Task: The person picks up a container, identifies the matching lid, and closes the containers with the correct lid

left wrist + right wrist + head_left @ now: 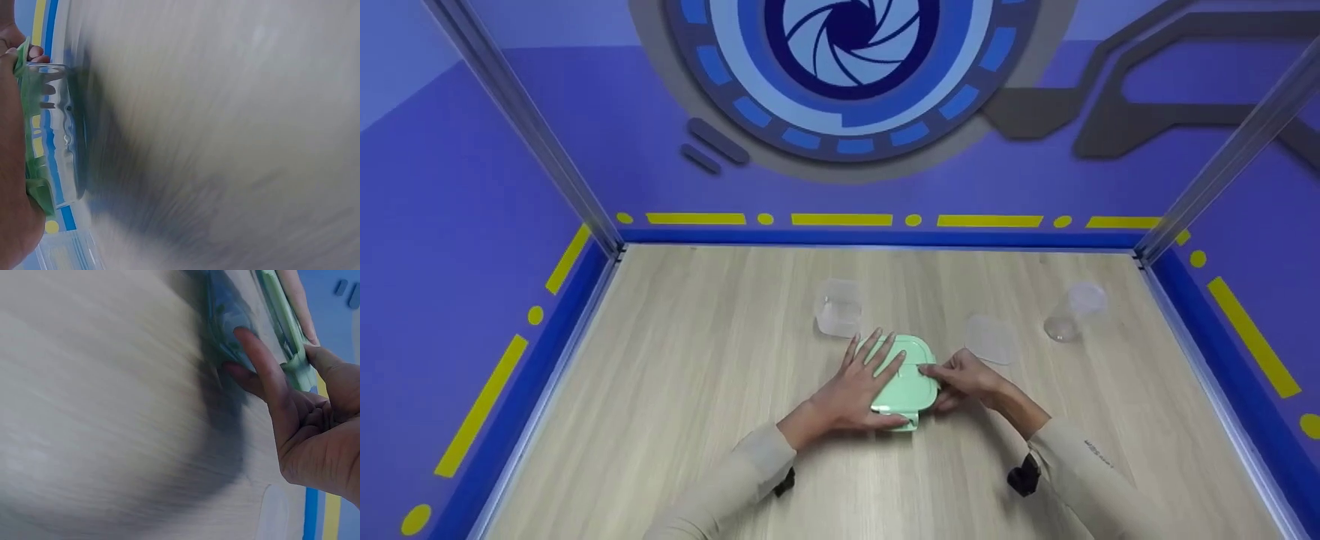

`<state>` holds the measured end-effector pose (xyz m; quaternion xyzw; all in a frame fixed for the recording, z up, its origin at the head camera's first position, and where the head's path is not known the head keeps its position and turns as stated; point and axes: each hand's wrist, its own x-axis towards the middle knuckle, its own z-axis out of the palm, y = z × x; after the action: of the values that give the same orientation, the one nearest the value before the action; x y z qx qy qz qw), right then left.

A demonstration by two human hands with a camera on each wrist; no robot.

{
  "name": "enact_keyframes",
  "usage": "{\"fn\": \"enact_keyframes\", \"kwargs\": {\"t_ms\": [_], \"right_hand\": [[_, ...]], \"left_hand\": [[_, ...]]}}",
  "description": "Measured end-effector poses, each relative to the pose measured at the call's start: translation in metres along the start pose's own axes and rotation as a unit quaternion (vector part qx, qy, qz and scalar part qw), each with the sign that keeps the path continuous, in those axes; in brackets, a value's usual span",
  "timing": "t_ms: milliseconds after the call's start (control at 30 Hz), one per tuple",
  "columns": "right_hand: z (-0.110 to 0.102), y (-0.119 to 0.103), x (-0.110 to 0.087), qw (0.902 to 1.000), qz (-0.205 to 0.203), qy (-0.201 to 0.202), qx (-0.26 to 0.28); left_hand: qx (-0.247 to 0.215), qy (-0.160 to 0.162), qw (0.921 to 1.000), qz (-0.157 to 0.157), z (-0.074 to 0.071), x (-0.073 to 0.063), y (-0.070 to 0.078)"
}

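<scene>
A clear food container (pixel 62 140) with a light green clip-on lid (pixel 911 394) is on the wooden table in front of me. My left hand (pixel 859 390) lies spread over the lid's left part, fingers straight, its thumb by the near side flap (pixel 911 422). At the right side, my right hand (pixel 971 379) has its thumb on the lid's edge with fingers bent beneath. In the right wrist view, that thumb meets a green side flap (pixel 302 374), while two fingers reach along the clear wall. The near flap (pixel 39 194) sticks outward in the left wrist view.
Behind the container stands a clear plastic tub (pixel 838 309). A flat clear lid (pixel 991 340) lies to the right, and a clear round cup (pixel 1065 328) is farther right. Blue panels with metal posts border the table (pixel 697 360).
</scene>
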<state>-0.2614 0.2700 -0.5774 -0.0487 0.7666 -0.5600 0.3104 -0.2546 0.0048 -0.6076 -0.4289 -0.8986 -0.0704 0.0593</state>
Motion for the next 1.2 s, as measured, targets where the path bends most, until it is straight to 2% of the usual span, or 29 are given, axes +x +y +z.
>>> {"fn": "enact_keyframes", "kwargs": {"t_ms": [233,333,400,533,600,767,833,1033,1200], "right_hand": [[0.0,-0.007,-0.005,0.999,0.034,0.025,-0.013],[-0.001,-0.008,-0.002,0.9972,0.064,0.037,0.012],[0.0,-0.006,-0.001,0.9947,0.088,0.037,0.038],[0.005,-0.004,0.001,0.9896,0.11,0.036,0.085],[0.007,-0.004,0.0,0.9895,0.101,0.043,0.093],[0.007,-0.007,-0.001,0.9961,0.059,0.039,0.052],[0.003,-0.006,0.0,0.9965,0.058,0.024,0.054],[-0.004,0.002,0.003,0.9897,0.079,-0.014,0.118],[0.0,-0.004,0.001,0.9904,0.077,-0.012,0.114]], "left_hand": [[-0.005,-0.011,0.9999,-0.006,-0.003,0.0,0.002],[-0.001,-0.005,1.0,-0.003,-0.004,0.001,0.0],[-0.001,-0.01,0.9999,-0.002,-0.004,0.001,0.0],[-0.007,-0.022,0.9997,-0.01,-0.005,-0.001,0.0],[-0.013,-0.03,0.9994,-0.013,-0.005,-0.002,0.001],[-0.032,-0.045,0.9983,-0.017,-0.006,-0.002,0.001],[-0.037,-0.045,0.9982,-0.015,-0.006,-0.001,0.0],[-0.043,-0.047,0.9979,-0.007,-0.007,-0.001,-0.001],[-0.033,-0.058,0.9977,-0.015,-0.008,-0.002,-0.001]]}}
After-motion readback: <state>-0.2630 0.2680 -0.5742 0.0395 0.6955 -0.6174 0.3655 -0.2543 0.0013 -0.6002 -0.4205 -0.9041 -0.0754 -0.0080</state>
